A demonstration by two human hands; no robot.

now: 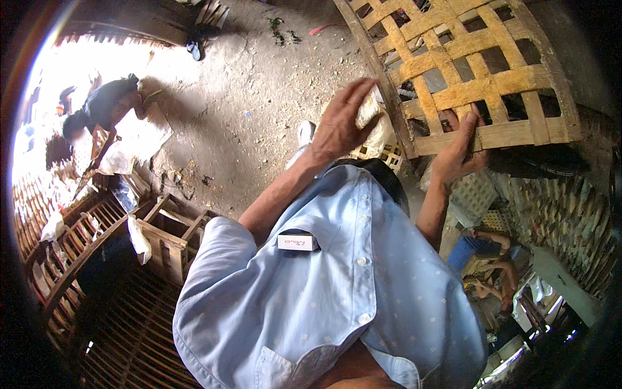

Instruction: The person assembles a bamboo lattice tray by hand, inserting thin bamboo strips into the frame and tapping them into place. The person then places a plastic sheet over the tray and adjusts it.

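A woven lattice panel of yellow bamboo strips [483,84] with a dark rim fills the upper right. My right hand [459,152] grips its lower slat, fingers curled over the edge. To the left, my left hand [340,123] is closed around a small pale block [367,110] and presses it against the panel's dark rim. Both forearms rise from my light blue shirt [324,298], which has a small white box [297,242] in its chest pocket.
Bare earth floor [259,97] lies beyond my hands. Wooden slatted crates [165,233] stand at the left. A person in a dark top [107,104] bends over white sheeting at the upper left. Stacked woven baskets [570,220] and seated people [486,253] are at the right.
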